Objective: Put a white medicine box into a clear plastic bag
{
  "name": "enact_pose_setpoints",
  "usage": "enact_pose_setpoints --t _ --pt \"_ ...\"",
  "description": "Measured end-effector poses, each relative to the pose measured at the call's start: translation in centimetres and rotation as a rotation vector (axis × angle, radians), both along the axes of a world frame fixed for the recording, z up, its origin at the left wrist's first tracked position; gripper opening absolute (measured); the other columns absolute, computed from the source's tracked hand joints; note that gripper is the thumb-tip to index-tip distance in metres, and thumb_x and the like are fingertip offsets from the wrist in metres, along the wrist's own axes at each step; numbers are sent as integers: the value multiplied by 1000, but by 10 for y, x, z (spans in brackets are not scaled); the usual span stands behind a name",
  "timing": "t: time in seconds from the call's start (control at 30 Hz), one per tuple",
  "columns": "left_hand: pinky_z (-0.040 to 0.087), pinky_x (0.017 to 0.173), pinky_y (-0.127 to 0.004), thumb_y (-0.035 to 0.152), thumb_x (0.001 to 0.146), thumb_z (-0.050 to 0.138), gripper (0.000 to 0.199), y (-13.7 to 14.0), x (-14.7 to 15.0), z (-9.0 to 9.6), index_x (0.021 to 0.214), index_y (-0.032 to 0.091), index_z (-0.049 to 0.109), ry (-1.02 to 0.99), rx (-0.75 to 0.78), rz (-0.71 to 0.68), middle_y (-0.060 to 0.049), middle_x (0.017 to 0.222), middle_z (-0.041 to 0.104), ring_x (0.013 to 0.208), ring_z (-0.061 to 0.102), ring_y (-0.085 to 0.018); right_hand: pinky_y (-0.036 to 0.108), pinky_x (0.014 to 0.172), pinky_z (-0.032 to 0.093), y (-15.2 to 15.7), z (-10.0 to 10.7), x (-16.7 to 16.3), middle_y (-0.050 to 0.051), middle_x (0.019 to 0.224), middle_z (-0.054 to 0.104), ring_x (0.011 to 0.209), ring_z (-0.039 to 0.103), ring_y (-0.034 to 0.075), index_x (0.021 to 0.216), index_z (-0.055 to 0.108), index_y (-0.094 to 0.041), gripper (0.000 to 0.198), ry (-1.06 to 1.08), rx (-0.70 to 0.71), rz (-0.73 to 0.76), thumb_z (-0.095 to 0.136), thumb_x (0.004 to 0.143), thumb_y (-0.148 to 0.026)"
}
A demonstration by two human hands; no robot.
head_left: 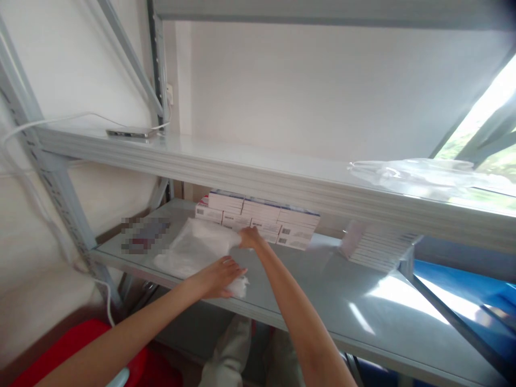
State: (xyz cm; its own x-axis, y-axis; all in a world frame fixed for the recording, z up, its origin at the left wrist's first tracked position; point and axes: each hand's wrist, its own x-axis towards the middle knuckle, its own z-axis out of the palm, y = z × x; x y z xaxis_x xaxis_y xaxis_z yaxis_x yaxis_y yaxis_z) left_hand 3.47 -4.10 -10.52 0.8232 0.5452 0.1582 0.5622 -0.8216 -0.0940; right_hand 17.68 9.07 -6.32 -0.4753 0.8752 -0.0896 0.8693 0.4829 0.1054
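Note:
A stack of thin, whitish plastic bags (197,239) lies on the left part of the lower grey metal shelf (306,285). My left hand (221,277) is closed over the near right edge of the bags, and a crumpled bit sticks out past the fingers. At the far right corner of the bags, my right hand (250,237) pinches the plastic, its fingertips partly hidden. Just behind it stands a row of small white printed boxes (262,217), stacked against the back of the shelf.
Above runs the upper shelf (242,161), with a phone-like device (133,132) on a white cable and clear plastic packaging (419,172). More stacked boxes (377,244) stand right on the lower shelf. A blurred-out item (145,235) lies left. A red container (76,349) is below.

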Motion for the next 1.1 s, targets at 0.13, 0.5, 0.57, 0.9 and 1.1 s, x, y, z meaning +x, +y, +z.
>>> enact_pose_setpoints --t 0.13,0.5,0.57,0.9,1.1 --pt "38 96 -38 53 72 69 63 -1 3 4 118 13 53 12 13 -15 -13 112 59 106 55 -28 38 90 44 1 -1 -5 13 112 67 107 60 27 106 68 -19 47 -19 -36 -7 80 62 -28" --pt "42 81 -33 32 81 65 29 -3 3 10 102 14 56 87 104 17 -9 101 60 94 58 -24 38 93 39 5 -13 -11 13 123 60 114 53 26 123 57 -18 57 130 105 56 74 71 -32" --pt "42 82 -33 32 82 64 29 0 1 7 104 15 55 73 89 29 -9 103 59 97 57 -23 38 94 39 7 -8 -10 11 126 58 116 51 26 127 52 -20 65 142 96 75 74 70 -40" --pt "42 84 -32 28 81 65 25 4 4 3 100 16 55 49 70 81 -8 100 60 96 58 -23 55 106 20 -17 7 -13 15 128 52 118 46 30 126 49 -19 62 87 241 119 75 70 -28" --pt "42 88 -34 45 75 69 49 3 -1 5 112 16 54 -37 -21 53 -10 109 59 100 57 -25 55 106 21 -26 12 -20 16 126 53 117 47 31 129 44 -16 74 71 225 107 78 66 -34"
